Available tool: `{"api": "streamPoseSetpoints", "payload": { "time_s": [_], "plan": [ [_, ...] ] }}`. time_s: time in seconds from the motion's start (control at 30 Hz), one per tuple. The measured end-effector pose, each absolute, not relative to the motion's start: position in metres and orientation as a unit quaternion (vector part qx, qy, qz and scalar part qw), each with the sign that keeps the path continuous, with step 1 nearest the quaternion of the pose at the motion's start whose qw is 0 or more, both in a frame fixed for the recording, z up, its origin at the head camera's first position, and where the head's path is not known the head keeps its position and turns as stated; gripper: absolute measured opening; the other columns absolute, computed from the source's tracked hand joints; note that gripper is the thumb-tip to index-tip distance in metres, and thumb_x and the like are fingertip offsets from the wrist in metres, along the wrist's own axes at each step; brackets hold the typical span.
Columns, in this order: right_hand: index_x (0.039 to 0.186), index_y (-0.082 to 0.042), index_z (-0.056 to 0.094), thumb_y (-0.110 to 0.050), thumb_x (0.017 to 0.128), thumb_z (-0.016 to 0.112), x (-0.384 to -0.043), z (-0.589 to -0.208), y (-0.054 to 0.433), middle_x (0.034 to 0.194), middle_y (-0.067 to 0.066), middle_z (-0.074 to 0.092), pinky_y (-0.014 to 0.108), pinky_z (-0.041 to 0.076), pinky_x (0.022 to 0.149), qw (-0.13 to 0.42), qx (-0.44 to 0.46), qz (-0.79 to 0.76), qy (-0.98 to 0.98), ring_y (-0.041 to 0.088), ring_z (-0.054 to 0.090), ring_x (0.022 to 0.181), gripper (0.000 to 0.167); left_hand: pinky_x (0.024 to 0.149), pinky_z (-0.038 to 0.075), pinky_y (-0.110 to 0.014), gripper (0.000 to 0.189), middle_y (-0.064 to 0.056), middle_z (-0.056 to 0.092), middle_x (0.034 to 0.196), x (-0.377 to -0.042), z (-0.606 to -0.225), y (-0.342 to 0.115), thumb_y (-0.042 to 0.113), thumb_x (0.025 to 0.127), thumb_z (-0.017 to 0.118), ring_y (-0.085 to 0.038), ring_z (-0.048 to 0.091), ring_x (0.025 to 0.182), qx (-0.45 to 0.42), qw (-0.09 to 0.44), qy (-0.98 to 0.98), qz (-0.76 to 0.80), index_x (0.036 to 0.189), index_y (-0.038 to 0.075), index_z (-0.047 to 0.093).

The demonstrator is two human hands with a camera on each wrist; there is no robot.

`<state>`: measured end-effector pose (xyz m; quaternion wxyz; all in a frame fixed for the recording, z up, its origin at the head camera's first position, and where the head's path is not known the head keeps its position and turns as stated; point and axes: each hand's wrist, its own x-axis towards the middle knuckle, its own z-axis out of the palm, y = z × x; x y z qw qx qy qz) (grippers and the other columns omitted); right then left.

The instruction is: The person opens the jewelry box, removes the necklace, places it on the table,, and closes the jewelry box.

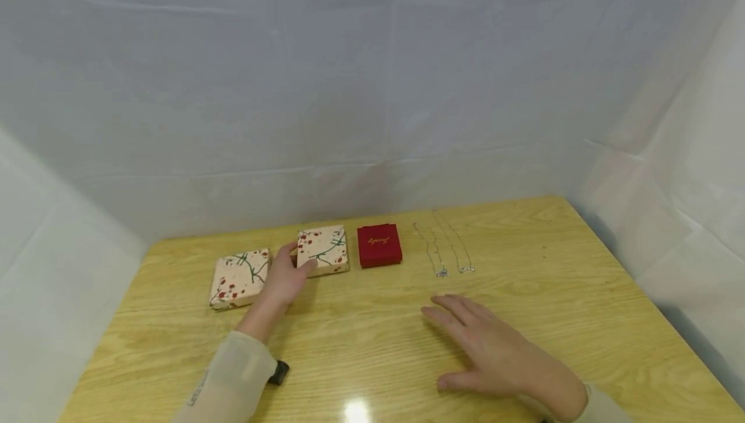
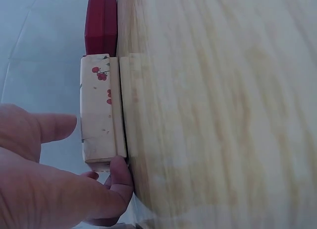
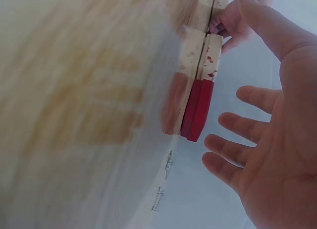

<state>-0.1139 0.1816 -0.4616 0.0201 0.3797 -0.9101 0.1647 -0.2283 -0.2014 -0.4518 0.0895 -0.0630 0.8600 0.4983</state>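
We see the middle floral box (image 1: 326, 250) lying flat, just to the left of the red box (image 1: 379, 245), our landmark here. Its patterned top faces up and its near side faces us, roughly in line with the far edge of the table. The top looks close to square, so we cannot pick out a clear long axis.

Our left hand (image 1: 288, 279) is left of the red box, its fingers curled around the left end of that floral box and its thumb over the near part of the top; we cannot tell whether the thumb presses. Our right hand (image 1: 491, 348) is spread and holds nothing, above the wood nearer to us than the red box and to its right.

The table (image 1: 361, 326) is pale yellowish wood with visible grain, and a bright reflection (image 1: 356, 411) shines well on our side of the red box. Beyond the red box hangs a creased whitish cloth (image 1: 349, 86), which also closes off both sides.

The middle floral box is cream, printed with red blossoms and dark green stems, and a seam runs along its side. A similar outer floral box (image 1: 238, 281) sits farther left of the red box and a little nearer to us. Right of the red box, which bears gold lettering, two fine silvery necklaces (image 1: 442, 273) lie stretched out, pendants towards us.
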Motion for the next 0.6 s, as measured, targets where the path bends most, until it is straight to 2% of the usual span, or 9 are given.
{"api": "streamPoseSetpoints", "payload": {
  "time_s": [0.23, 0.37, 0.6],
  "plan": [
    [0.164, -0.018, 0.038, -0.071, 0.088, 0.074, -0.114, -0.461, 0.182, 0.165, 0.012, 0.038, 0.059, 0.04, 0.117, 0.005, 0.376, 0.168, -0.911, 0.032, 0.039, 0.15, 0.099, 0.116, 0.04, -0.062, 0.076, -0.036, 0.034, 0.159, -0.228, -0.451, -0.202, 0.025, 0.111, 0.055, -0.05, 0.039, 0.145, -0.06, 0.084, 0.867, 0.487, 0.166, -0.004, 0.011],
    [0.164, -0.018, 0.038, -0.071, 0.088, 0.073, -0.114, -0.461, 0.182, 0.165, 0.011, 0.038, 0.059, 0.04, 0.117, 0.008, 0.375, 0.163, -0.913, 0.032, 0.039, 0.149, 0.099, 0.117, 0.038, -0.064, 0.077, -0.035, 0.029, 0.162, -0.224, -0.446, -0.202, 0.025, 0.111, 0.055, -0.052, 0.036, 0.146, -0.045, 0.066, 0.881, 0.466, 0.166, -0.004, 0.011],
    [0.164, -0.018, 0.038, -0.071, 0.087, 0.075, -0.115, -0.462, 0.182, 0.165, 0.012, 0.039, 0.059, 0.04, 0.118, 0.02, 0.376, 0.159, -0.912, 0.032, 0.04, 0.149, 0.101, 0.119, 0.029, -0.069, 0.089, -0.033, 0.019, 0.166, -0.217, -0.434, -0.203, 0.034, 0.105, 0.067, -0.054, 0.021, 0.152, -0.028, 0.036, 0.916, 0.399, 0.167, -0.001, 0.013]
  ]
}}
